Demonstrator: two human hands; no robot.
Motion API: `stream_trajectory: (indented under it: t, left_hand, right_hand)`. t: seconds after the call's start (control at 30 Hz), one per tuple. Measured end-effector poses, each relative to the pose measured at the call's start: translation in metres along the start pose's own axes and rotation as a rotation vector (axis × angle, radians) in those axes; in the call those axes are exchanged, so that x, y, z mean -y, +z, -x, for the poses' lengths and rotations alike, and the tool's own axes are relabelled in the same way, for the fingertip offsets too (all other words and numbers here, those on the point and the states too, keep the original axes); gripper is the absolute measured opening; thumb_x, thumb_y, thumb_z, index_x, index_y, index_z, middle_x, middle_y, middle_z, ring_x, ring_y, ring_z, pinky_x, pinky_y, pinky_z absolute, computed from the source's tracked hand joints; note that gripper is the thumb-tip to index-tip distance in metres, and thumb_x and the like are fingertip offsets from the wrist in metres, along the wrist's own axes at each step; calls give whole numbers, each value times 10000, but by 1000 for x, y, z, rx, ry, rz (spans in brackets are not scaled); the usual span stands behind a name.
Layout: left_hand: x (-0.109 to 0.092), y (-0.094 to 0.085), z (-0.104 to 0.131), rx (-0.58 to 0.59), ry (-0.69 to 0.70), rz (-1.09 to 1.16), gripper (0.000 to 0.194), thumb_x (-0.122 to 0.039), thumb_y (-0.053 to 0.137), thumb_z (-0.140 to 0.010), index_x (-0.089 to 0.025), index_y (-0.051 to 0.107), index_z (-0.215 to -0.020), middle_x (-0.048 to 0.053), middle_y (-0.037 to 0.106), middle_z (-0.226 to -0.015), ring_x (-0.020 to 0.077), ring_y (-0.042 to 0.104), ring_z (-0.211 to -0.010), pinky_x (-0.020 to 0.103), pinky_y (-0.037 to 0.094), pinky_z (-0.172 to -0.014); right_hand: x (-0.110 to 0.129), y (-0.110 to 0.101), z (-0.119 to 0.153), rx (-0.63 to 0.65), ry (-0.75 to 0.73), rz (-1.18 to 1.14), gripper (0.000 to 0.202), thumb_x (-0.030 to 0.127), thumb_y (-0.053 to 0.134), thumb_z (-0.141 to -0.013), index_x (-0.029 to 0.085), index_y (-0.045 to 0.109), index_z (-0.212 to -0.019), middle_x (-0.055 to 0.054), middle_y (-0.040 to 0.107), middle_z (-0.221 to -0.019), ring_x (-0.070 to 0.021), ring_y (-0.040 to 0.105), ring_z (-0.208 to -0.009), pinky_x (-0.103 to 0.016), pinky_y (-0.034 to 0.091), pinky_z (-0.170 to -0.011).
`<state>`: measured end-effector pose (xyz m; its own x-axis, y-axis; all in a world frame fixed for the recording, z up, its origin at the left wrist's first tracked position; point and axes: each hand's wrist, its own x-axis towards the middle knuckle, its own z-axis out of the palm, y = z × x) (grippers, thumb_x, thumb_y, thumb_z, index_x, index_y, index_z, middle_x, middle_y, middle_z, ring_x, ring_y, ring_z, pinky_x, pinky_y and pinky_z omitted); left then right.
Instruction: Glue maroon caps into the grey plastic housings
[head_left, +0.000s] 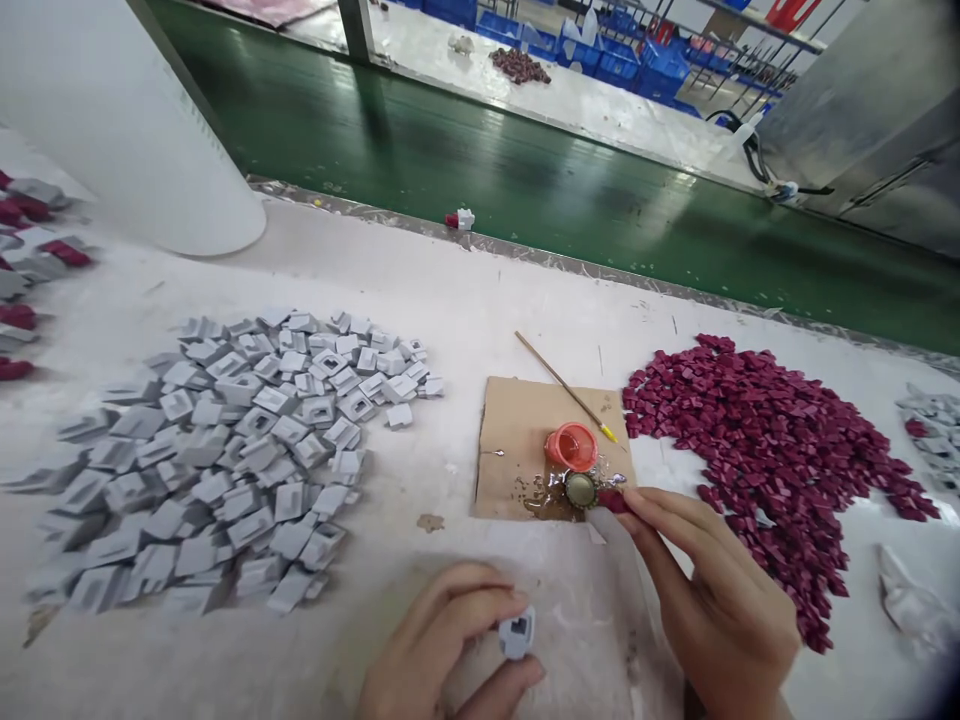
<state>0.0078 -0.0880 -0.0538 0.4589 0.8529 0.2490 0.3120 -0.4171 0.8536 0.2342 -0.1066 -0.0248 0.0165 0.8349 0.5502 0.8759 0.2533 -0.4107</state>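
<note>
Between the thumb and fingers of my left hand (457, 640) is a grey plastic piece (517, 633) with a dark square hole facing up. My right hand (705, 580) pinches a small maroon piece (613, 500) at the edge of a bottle cap (580, 489). The cap lies on a cardboard square (517, 425) wet with clear liquid. Just behind it stands a red cup (572, 447), and a thin stick (559, 375) with a yellow tip rests across the cardboard's back edge.
A large pile of grey pieces (262, 430) spreads on the left, and a heap of maroon pieces (780, 440) on the right. A white cylinder (150, 130) stands at the back left. Beyond the table edge runs a green conveyor belt (525, 180). Crumpled plastic (911, 600) lies far right.
</note>
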Motion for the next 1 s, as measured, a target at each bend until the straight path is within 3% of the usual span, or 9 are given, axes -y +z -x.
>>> stream_trajectory:
  t: [0.13,0.47,0.87,1.0]
  left_hand:
    - [3,9,7,-17,23,-99,183,-305,591,-933,-219,578,-1094,22,704,-987,103,719,-874,116,556,-802]
    - [-2,18,8,-51,38,-86,151,-237,595,-936,-180,601,-1075,31,684,-977,131,663,-935,188,519,-879]
    - [-2,18,4,-36,27,-73,197,-158,669,-874,-173,608,-1061,36,704,-946,186,634,-969,273,524,-897]
    - [-5,18,0,-110,21,-69,104,-201,654,-892,-168,625,-986,28,710,-876,177,638,-928,261,532,-865]
  right_hand:
    - [-4,7,-6,54,-97,19,258,-57,623,-816,97,663,-1020,-72,667,-968,-99,627,-915,-205,505,-869]
    - [-8,13,-4,94,-104,-11,300,-90,622,-798,87,661,-1038,-84,659,-989,-116,620,-939,-242,511,-841]
    - [-8,11,-4,101,-79,10,373,-32,625,-820,203,657,-1108,-47,680,-992,-152,658,-889,-294,562,-781]
    - [1,7,2,44,-16,-8,445,-28,656,-795,242,645,-1149,-30,689,-992,-155,660,-876,-300,574,-757]
